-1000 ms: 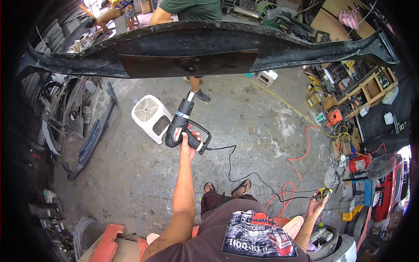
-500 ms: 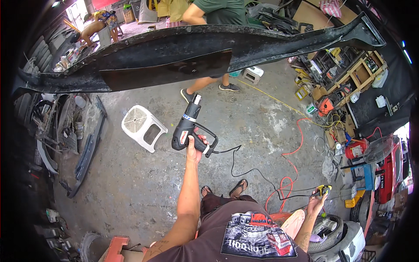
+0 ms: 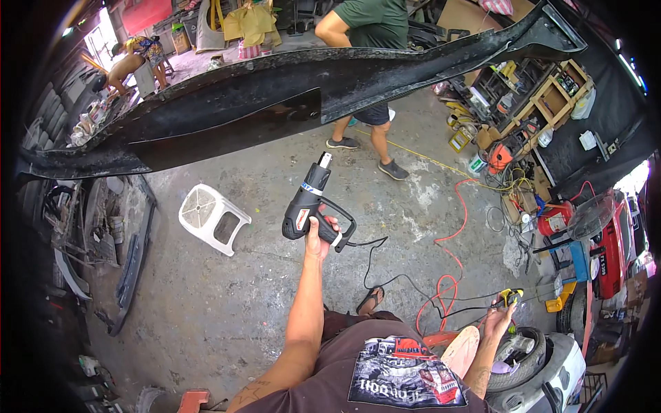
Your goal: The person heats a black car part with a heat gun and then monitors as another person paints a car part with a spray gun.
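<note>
- Concrete floor [image 3: 206, 303], grey, scuffed and stained with pale patches, fills the middle of a cluttered workshop; the dark lens rim cuts off its edges.
- Left hand [image 3: 320, 237] grasps the heat gun [image 3: 303, 204] by its handle, above the floor; the handle hides part of the fingers.
- This gun is black plastic, with a looped guard and a bare metal nozzle pointing away.
- Right hand [image 3: 499, 318] grips a small yellow-and-black piece [image 3: 511, 297], its exact kind hard to make out, beside the thin black cord [image 3: 370, 261].
- Long, curved and dusty, a black bumper [image 3: 227, 103] spans the top, hiding a co-worker's [image 3: 375, 27] middle.
- White plastic stool [image 3: 198, 206], ribbed, stands left; a red hose [image 3: 463, 206] loops right.
</note>
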Motion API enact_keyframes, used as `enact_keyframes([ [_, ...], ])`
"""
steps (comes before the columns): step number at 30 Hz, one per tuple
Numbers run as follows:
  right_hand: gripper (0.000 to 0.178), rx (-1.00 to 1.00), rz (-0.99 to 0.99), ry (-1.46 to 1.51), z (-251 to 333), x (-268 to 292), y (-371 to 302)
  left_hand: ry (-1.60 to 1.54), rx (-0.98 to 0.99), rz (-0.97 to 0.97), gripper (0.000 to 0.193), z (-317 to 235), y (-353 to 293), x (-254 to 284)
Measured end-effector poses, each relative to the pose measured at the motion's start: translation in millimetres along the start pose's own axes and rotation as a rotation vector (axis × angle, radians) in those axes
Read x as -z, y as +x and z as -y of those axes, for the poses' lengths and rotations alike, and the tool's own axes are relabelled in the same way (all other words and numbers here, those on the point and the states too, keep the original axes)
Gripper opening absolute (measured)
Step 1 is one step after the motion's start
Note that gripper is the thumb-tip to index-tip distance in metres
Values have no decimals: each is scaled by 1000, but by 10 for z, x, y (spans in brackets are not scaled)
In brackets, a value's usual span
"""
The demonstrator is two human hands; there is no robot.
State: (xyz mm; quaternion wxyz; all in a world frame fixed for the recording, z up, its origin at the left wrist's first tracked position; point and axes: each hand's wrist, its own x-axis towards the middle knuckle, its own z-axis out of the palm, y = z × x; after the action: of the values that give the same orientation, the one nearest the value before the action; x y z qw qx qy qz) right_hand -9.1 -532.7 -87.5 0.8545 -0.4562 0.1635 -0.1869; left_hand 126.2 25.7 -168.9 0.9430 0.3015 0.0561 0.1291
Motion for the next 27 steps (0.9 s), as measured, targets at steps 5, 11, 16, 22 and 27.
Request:
enact_keyframes([
  [5,43,14,-8,21,39,-27,82,-12,25,20,80,169,70,-174],
  [11,43,0,-30,38,52,50,270,-36,47,18,79,345,165,-419],
  [16,43,23,-105,66,-53,144,521,-57,43,37,79,484,247,-613],
  [22,46,-26,-109,73,-63,113,718,-20,65,71,80,667,400,-876],
  [27,47,-39,-92,84,-47,166,973,2,65,102,78,814,575,-1144],
])
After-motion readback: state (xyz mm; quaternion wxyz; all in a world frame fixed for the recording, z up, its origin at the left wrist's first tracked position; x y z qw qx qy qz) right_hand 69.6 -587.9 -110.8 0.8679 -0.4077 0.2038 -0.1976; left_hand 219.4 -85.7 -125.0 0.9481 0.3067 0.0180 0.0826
